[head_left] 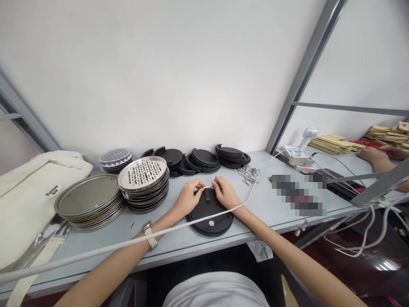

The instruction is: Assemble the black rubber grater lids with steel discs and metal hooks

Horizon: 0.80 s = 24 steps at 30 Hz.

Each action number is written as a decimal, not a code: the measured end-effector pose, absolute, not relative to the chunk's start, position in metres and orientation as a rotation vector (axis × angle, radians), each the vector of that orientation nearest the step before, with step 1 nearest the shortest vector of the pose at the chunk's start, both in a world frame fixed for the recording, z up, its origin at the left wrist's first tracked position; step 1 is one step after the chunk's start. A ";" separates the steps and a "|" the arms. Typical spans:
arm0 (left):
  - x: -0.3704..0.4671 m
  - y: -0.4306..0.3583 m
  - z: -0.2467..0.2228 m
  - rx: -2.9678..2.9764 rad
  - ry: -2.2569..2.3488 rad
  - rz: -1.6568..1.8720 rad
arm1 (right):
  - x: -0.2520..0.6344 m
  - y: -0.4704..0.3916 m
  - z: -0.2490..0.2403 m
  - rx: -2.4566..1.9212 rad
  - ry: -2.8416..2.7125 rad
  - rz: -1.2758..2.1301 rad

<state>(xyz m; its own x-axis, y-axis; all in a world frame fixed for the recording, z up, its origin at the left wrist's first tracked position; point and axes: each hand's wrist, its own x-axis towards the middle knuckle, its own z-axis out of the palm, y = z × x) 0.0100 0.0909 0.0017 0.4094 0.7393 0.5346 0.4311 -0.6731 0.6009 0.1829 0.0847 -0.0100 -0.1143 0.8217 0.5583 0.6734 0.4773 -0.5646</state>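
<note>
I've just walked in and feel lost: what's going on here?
A person's left hand and right hand pinch a small, silvery metal piece at the far edge of a flat, round black disc lying on the gray tabletop. Beyond it are piles of similar black discs; farther right lies a heap of bent metal wire pieces.

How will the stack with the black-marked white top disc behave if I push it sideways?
The stack would probably shear apart rather than slide whole, since its layers sit unevenly and no binding shows. The top disc looks fairly stiff, as it lies flat with a crisp rim. That rim's shine suggests it may be slippery.
</note>
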 end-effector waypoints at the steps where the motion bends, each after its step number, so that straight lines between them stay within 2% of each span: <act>1: 0.010 0.091 0.001 2.291 1.008 1.157 | 0.183 0.085 -0.010 -1.258 -1.839 0.217; 24: 0.011 0.086 0.007 2.321 0.965 1.127 | 0.181 0.072 0.005 -1.038 -1.832 0.439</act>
